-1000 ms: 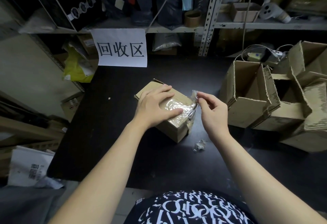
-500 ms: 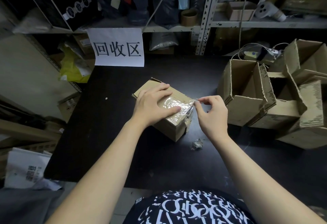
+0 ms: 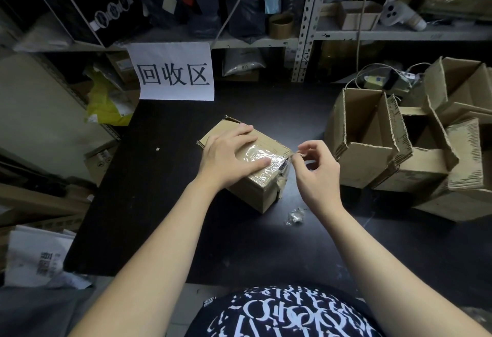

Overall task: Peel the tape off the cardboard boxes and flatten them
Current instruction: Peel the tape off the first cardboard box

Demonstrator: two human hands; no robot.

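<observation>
A small taped cardboard box (image 3: 255,190) sits in the middle of a black surface (image 3: 173,190). The person's left hand (image 3: 229,158) lies flat on the box top, fingers straight and pressing down, its grip open. The right hand (image 3: 316,171) pinches the loose end of the clear tape (image 3: 263,157) at the box's upper right edge. A crumpled tape scrap (image 3: 294,215) lies near the box. Opened boxes (image 3: 372,137) stand to the right.

My left hand (image 3: 229,158) and right hand (image 3: 316,174) are bare, and so are my forearms (image 3: 165,232) down to the lower edge of view. I wear a black shirt (image 3: 287,312) printed all over with tangled white lettering, too warped to read.
</observation>
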